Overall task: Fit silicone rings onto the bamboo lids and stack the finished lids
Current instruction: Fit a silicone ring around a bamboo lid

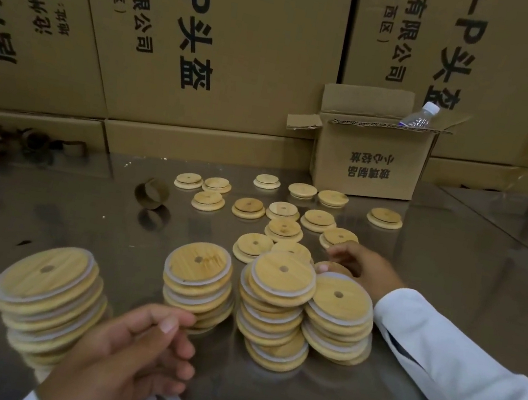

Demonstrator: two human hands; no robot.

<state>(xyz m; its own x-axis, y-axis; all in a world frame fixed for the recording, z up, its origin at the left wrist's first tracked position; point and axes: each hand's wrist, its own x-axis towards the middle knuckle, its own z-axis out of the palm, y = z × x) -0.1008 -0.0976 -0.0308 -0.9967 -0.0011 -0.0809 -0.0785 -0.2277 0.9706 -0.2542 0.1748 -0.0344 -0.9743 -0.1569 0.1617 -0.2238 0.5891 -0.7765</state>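
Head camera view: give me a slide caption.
Right hand grips a loose bamboo lid behind four stacks of ringed lids.

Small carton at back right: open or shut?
Open. The small carton has its top flaps up and out, and a capped plastic bottle pokes out, tilted, above the rim. Other contents hidden.

Right hand [362,267] grips a loose lid [335,268] behind four lid stacks [280,282]

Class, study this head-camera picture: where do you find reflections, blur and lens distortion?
Head view: the steel table mirrors the cartons and the brown roll; the nearest lid stack and the left hand look soft with blur; the cartons' edges lean and bow, wide-angle distortion.
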